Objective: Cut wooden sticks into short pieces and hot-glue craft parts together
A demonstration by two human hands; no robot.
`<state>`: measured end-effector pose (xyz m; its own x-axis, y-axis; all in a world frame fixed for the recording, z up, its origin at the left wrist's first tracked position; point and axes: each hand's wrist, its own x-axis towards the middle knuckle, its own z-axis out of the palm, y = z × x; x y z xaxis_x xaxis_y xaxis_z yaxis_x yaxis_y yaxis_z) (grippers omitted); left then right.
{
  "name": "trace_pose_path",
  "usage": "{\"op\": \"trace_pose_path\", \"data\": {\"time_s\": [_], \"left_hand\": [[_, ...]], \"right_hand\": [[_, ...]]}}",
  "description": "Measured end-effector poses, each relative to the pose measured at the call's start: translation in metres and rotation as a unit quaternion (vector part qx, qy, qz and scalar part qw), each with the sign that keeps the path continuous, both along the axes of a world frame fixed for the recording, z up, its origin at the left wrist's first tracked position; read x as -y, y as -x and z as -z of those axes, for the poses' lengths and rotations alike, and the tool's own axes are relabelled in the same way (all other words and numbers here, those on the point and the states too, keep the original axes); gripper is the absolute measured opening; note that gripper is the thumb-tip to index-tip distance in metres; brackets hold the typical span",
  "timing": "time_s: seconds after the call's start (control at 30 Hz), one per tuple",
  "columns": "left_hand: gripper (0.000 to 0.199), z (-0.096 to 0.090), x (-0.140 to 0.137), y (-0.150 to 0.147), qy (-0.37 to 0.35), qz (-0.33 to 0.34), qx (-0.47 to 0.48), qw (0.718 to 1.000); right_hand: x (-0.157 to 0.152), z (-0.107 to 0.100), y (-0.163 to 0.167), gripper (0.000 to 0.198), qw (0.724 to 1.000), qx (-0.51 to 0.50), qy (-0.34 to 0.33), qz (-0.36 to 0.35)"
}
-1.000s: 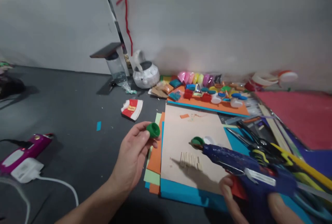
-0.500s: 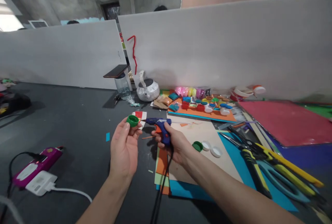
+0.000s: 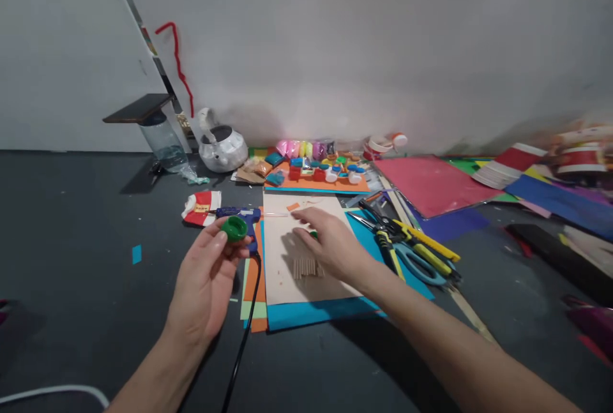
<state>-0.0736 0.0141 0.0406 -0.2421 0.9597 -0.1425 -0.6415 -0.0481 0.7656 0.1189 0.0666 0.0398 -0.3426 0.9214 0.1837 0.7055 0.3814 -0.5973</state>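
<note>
My left hand (image 3: 204, 279) pinches a green bottle cap (image 3: 234, 228), its hollow side facing up. Just behind the cap, a blue glue gun (image 3: 243, 214) lies on its side, nozzle to the left on a red-and-white piece (image 3: 201, 207); its black cord runs toward me. Above a beige sheet (image 3: 287, 292) hovers my right hand (image 3: 330, 240), thumb and fingers apart, nothing visible between them. It partly covers a second green cap (image 3: 313, 234). A row of short brown sticks (image 3: 308, 268) lies on the sheet, nearer to me.
Pliers (image 3: 385, 244) and blue-handled scissors (image 3: 421, 265) lie right of the sheet. Behind stand a silver kettle-like pot (image 3: 223, 150), a water jar (image 3: 165, 145) and several small paint pots (image 3: 330, 174). A white partition (image 3: 306, 62) closes the back; a red sheet (image 3: 435, 183) lies at right.
My right hand has let go of the glue gun, which now lies on the table, and has moved right over the beige sheet. My left hand keeps the green cap. The view has turned right.
</note>
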Motion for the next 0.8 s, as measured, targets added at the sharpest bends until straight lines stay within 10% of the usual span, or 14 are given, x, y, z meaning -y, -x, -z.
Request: {"op": "trace_pose_path", "data": {"time_s": [0.17,0.43,0.6,0.8], "left_hand": [[0.023,0.004,0.014,-0.015,0.050,0.142,0.014,0.988],[0.021,0.015,0.021,-0.023,0.071,0.232,-0.003,0.970],[0.020,0.021,0.022,-0.024,0.077,0.257,-0.010,0.963],[0.018,0.028,0.023,-0.030,0.082,0.276,-0.032,0.957]], "right_hand": [[0.003,0.019,-0.041,0.031,0.961,0.256,-0.101,-0.033],[0.022,0.015,-0.056,0.026,0.977,0.173,-0.127,0.001],[0.053,-0.001,-0.077,0.013,0.939,0.329,-0.104,-0.002],[0.063,0.024,-0.087,0.044,0.942,0.319,-0.043,-0.096]]}}
